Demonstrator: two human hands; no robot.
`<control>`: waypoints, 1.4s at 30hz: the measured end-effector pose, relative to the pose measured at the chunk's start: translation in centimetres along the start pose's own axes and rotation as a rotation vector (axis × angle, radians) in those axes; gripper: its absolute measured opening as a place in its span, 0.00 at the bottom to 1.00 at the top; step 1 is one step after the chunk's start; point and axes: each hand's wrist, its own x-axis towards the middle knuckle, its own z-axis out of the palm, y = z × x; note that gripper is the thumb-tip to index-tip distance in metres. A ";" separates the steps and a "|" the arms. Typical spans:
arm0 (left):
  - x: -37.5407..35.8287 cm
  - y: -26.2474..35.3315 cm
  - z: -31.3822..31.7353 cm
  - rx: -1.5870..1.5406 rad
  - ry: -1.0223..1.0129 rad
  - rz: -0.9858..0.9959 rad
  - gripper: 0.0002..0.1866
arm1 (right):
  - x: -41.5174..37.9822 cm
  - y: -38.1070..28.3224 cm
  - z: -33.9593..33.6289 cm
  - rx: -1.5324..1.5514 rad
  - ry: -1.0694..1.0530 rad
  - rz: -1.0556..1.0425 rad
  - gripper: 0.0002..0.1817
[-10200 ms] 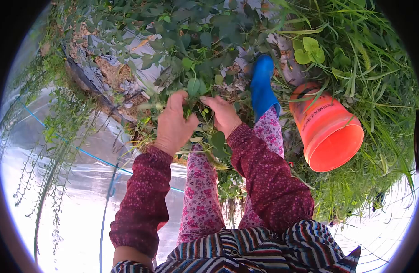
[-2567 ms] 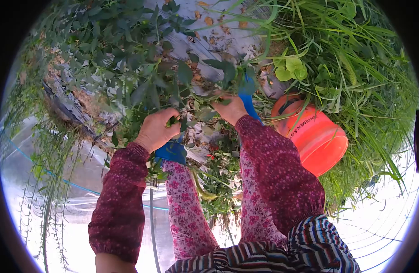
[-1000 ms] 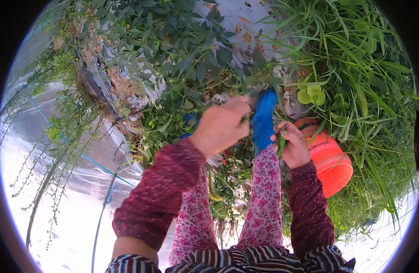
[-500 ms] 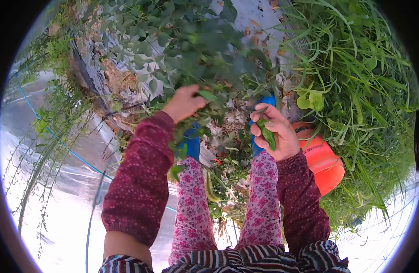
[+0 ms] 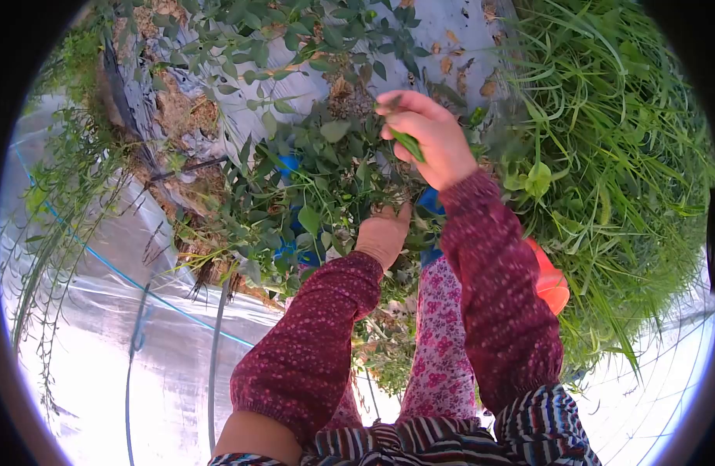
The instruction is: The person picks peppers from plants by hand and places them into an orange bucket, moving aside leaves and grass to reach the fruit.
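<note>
My right hand (image 5: 433, 138) is raised over the plants, its fingers closed around a green pepper (image 5: 407, 144) whose lower end shows below them. My left hand (image 5: 383, 238) reaches down into a leafy pepper plant (image 5: 326, 182) between the blue boots (image 5: 295, 247). One finger of it points up among the stems; leaves cover the other fingertips, so what they touch is hidden.
An orange-red bucket (image 5: 551, 281) stands right of my right forearm, partly covered by the sleeve. Tall grass (image 5: 606, 155) grows along the right. Grey plastic sheeting (image 5: 443, 39) with dry leaves covers the soil ahead. A blue cord (image 5: 124, 273) runs at left.
My right hand has moved up and left with the green pepper, away from the bucket. My left hand has moved right and down into the foliage. The plant's top has shifted left.
</note>
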 end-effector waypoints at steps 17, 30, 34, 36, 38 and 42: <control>-1.0 -10.2 -10.3 -1.286 0.216 -0.431 0.05 | 2.0 13.0 -1.4 -1.640 -0.090 -0.226 0.12; 12.8 -18.5 -4.9 -0.023 -0.230 -0.425 0.30 | 0.9 15.3 -2.4 -1.624 -0.047 -0.320 0.12; 13.9 -20.8 -1.2 -0.080 -0.347 -0.434 0.28 | 0.8 15.5 -2.5 -1.577 -0.004 -0.334 0.14; 14.8 -23.2 1.9 -0.012 -0.457 -0.284 0.27 | 0.8 15.2 -2.4 -1.577 0.008 -0.341 0.14; 13.1 -22.2 -0.3 -0.069 -0.395 -0.137 0.25 | 0.9 15.1 -2.4 -1.539 0.051 -0.367 0.14; 8.3 -20.4 -1.2 -0.690 -0.022 -0.340 0.19 | 0.7 15.4 -2.6 -1.498 0.085 -0.362 0.15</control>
